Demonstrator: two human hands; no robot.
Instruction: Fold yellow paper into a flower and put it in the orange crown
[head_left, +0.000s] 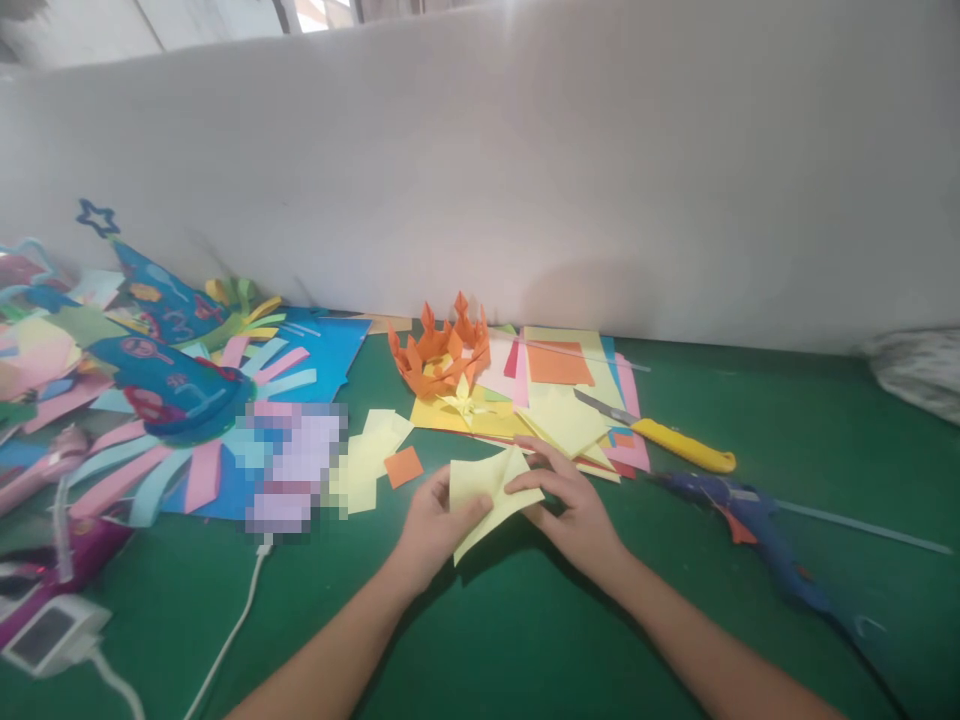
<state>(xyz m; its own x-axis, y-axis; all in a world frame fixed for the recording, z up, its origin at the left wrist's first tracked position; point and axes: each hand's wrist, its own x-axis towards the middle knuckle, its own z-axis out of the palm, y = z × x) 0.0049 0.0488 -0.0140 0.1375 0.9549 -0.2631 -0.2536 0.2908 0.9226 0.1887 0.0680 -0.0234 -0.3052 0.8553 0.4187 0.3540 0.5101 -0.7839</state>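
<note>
A pale yellow sheet of paper (480, 490), creased and partly folded, is held above the green table between both hands. My left hand (435, 515) grips its left edge, with the thumb lying across the front. On the right side, my right hand (566, 500) pinches the raised corner, its fingers bent over the paper. Just beyond the hands stand an orange folded-paper crown (439, 355) and a small yellow paper flower (465, 403). A small orange paper square (403, 467) lies left of the held sheet.
Right of the hands lie a yellow-handled utility knife (682, 443), blade out, and a blue glue gun (765, 540). Stacked coloured papers (570, 425) sit behind. Decorated blue party hats (176, 385) with paper strips, a white cable (232, 640) and a pink glue gun (90, 555) occupy the left.
</note>
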